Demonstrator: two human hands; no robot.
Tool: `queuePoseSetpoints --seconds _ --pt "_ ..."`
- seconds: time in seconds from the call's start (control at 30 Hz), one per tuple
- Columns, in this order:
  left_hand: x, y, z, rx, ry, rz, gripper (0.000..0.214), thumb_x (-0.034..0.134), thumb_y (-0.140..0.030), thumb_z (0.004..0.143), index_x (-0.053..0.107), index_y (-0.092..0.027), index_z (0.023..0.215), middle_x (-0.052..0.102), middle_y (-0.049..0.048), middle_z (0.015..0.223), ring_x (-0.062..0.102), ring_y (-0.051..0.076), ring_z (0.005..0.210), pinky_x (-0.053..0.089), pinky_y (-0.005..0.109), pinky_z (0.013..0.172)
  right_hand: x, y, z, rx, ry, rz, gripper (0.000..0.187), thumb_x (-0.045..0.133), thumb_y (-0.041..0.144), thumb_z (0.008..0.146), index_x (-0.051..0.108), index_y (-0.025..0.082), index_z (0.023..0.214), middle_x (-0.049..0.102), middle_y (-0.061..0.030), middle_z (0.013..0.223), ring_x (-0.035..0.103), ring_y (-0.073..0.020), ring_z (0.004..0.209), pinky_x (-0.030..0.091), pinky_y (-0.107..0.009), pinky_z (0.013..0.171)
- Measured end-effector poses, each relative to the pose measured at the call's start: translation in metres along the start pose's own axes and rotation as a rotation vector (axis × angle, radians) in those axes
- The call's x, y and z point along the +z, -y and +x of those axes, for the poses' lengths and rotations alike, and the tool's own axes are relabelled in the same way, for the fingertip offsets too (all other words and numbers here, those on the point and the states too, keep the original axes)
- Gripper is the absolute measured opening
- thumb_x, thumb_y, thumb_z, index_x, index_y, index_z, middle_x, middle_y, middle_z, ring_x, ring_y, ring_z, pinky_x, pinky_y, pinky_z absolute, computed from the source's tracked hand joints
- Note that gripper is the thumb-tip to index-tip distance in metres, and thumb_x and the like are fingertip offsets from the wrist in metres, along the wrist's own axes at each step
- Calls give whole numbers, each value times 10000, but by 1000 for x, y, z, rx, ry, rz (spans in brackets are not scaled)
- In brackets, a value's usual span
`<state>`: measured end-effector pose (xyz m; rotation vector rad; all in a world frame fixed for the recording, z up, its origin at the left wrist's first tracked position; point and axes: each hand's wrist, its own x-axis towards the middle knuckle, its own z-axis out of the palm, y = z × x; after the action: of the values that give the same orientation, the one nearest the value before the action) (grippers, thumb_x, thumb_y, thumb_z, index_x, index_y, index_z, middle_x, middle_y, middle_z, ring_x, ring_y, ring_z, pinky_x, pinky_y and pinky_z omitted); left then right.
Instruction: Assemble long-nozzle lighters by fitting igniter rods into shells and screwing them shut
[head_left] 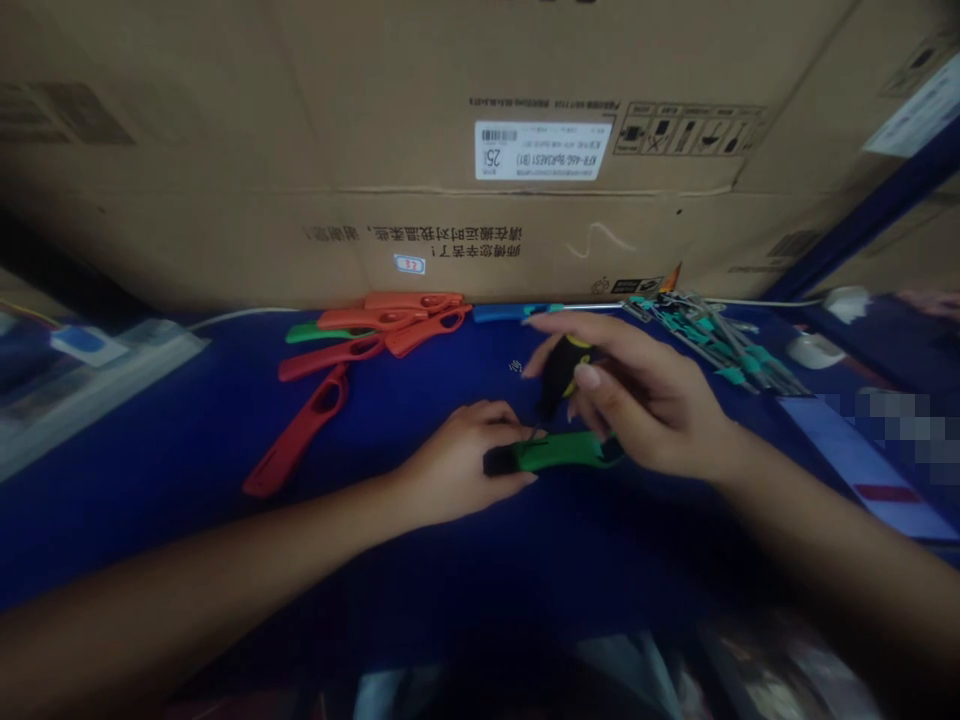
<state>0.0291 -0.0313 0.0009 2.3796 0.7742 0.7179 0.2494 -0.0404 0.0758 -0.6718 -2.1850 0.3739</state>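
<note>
My left hand (pixel 469 462) is closed around the black end of a green lighter casing (pixel 562 451), holding it low over the blue table. Thumb and fingers pinch it from both sides. My right hand (pixel 645 390) grips a short black and yellow screwdriver (pixel 564 375) above the casing. Its lower end points down towards the casing beside my left fingers; whether the tip touches cannot be made out. Several small metal screws or springs (pixel 515 366) lie behind my hands. Red and orange casings (pixel 330 355) lie in a loose pile at the back left.
Another screwdriver (pixel 517 312) with a blue handle lies along the back edge. Metal rods with teal parts (pixel 712 340) are heaped at the back right. A cardboard box (pixel 360 130) forms a wall behind the blue table (pixel 420 590). A white roll (pixel 816 349) sits right.
</note>
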Motion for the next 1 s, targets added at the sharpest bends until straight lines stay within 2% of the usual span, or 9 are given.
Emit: queuePoseSetpoints --seconds 0.13,0.3,0.37,0.47,0.53,0.63,0.7,0.87,1.0 --pt "1 1 -1 11 -13 16 396 784 -279 808 718 -212 1194 660 55 1048 640 219 977 492 408 952 -1 3 1 -188 -166 -260 363 719 268 894 656 197 1244 750 -72 1033 702 -162 776 578 -261 698" --pt "1 2 -1 27 -25 15 375 771 -281 824 718 -216 1189 659 51 1026 645 214 973 498 392 937 0 7 1 -69 -68 -62 383 433 181 1027 560 198 1388 703 -92 1233 725 -161 891 603 -293 754" --pt "2 3 -2 36 -34 20 352 770 -291 823 725 -213 1163 670 58 1050 648 224 985 494 406 951 0 9 1 -74 -71 -20 333 520 213 1004 606 202 1326 740 -69 1097 723 -155 811 605 -287 713" --pt "3 4 -2 36 -43 21 355 777 -298 816 722 -211 1156 680 66 1083 653 229 988 492 419 966 1 10 0 -228 -187 -272 324 709 242 896 665 219 1216 760 -47 932 714 -173 757 599 -282 689" --pt "4 4 -2 35 -48 15 356 777 -298 814 720 -218 1156 679 64 1076 653 228 987 500 412 954 3 11 -1 -262 -202 -396 394 663 213 917 610 213 1307 756 -80 1067 724 -200 887 604 -298 755" --pt "3 2 -1 31 -47 10 314 769 -296 817 728 -224 1120 675 55 1038 650 226 979 513 398 917 6 13 -1 -129 -68 -220 492 488 146 978 447 172 1468 668 -128 1292 680 -205 1101 597 -306 839" --pt "2 1 -1 23 -44 14 287 769 -290 814 731 -227 1092 677 51 1032 647 227 975 513 402 914 7 12 -2 -83 -4 -116 455 505 163 984 474 164 1437 688 -118 1215 692 -180 1032 594 -270 789" --pt "1 1 -1 33 -40 15 309 775 -287 816 725 -230 1115 678 46 1040 641 222 980 504 401 930 4 7 -4 -285 -166 -412 350 700 250 903 633 190 1241 732 -41 905 703 -162 807 574 -247 713" --pt "1 1 -2 26 -20 3 318 750 -292 839 724 -228 1149 672 56 1073 638 223 1006 497 407 954 1 12 0 -81 -11 -49 383 436 177 1016 554 187 1380 708 -98 1207 698 -185 1044 589 -307 844"
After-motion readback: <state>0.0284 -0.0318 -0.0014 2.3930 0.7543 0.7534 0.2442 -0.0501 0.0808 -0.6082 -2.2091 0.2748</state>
